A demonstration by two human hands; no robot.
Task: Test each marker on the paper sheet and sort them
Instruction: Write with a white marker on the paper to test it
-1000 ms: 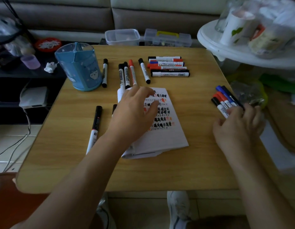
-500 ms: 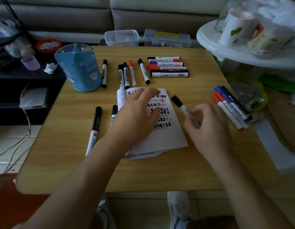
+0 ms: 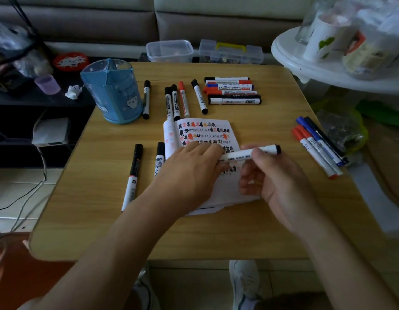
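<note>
The right hand's (image 3: 274, 182) thumb and curled fingers pinch the barrel of a white marker (image 3: 247, 154), which hangs level just above the paper sheet (image 3: 207, 130), its black end pointing toward 3 o'clock. The marker's other end disappears at the fingertips of the left hand (image 3: 189, 173). Those fingers lie close together and nearly straight on the sheet, palm down. Whether they grip that end or only touch it I cannot tell.

The sheet sits near the middle of the wooden table (image 3: 216, 233), its upper half covered in rows of black and red scribbles.

From the sheet:
- At 9 o'clock, two black-capped markers (image 3: 134, 173) lie side by side, the nearer one partly under the left hand.
- At 12 o'clock, a short row of markers (image 3: 183, 99) reaches the sheet's top edge, all black-capped but one red.
- At 1 o'clock, a stack of markers (image 3: 233, 91) lies crosswise.
- At 3 o'clock, near the table edge, are four markers (image 3: 318, 143), two with red caps and two with darker ones.
- At 10 o'clock stands a blue cup (image 3: 113, 92), with a single marker (image 3: 146, 99) just beside it.
</note>
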